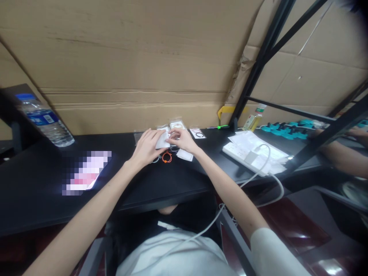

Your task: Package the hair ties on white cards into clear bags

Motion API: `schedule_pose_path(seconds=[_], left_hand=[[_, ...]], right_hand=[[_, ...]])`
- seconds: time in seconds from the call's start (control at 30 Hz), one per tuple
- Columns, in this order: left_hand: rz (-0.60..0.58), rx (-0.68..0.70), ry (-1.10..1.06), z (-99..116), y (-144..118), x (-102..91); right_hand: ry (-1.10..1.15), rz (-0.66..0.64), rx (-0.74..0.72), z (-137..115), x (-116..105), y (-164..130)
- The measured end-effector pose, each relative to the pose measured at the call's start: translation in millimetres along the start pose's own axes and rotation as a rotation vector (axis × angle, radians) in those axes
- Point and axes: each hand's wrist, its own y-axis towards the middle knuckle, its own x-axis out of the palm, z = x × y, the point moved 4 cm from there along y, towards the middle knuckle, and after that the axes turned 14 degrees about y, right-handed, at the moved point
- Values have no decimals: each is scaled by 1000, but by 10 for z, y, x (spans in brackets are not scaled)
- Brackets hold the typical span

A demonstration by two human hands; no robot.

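Both hands hold one small white packet (pixel 161 141) above the worktop (pixel 43 180): left hand (pixel 148 147) pinching its left side, right hand (pixel 182 140) its right (orange ring (pixel 166 157) just below). Best to pull gently and evenly.

1. I'm seeing the cardboard wall (pixel 129 76) closing off the back of the black table (pixel 34 191), just behind the small packets (pixel 176 125).
2. The left side is staying passable between the water bottle (pixel 44 120) and the left hand (pixel 148 147); only a flat blurred item (pixel 86 172) is lying there.
3. To the right, the power strip (pixel 253 155) and its white cable (pixel 268 172) are blocking low sweeps.
4. The slanted black frame bars (pixel 258 65) are cutting off the far right.
5. The orange ring (pixel 166 157) is lying between both wrists.
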Motion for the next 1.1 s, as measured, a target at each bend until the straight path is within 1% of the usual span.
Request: schedule_pose_path(seconds=[0.13,0.2,0.27,0.4,0.5,0.57,0.67,0.8,1.0,1.1], left_hand=[[-20,-5,-10,-2,-1,3],[-23,-7,-5,-10,-4,16],[-17,-26,5,-27,-5,25],[6,-97,41,-80,-6,19],[20,-126,61,-107,-9,7],[19,-131,69,-110,-9,3],[13,-135,67,-99,-5,-4],[3,-134,45,-84,2,-15],[-15,-146,-19,-84,-2,-21],[-23,-149,-43,-88,-5,-21]], right_hand=[[32,-19,7,-4,22,-13],[13,-10,-1,-9,24,-13],[-11,42,-40,-31,2,-9],[-70,188,-138,-122,-71,-13],[-137,231,-209,-212,-83,-38],[-152,198,-237,-251,-54,-56],[-169,116,-222,-248,5,-72],[-160,53,-142,-181,40,-58],[9,-28,20,-148,47,-22],[15,-53,34,-164,42,-30]])
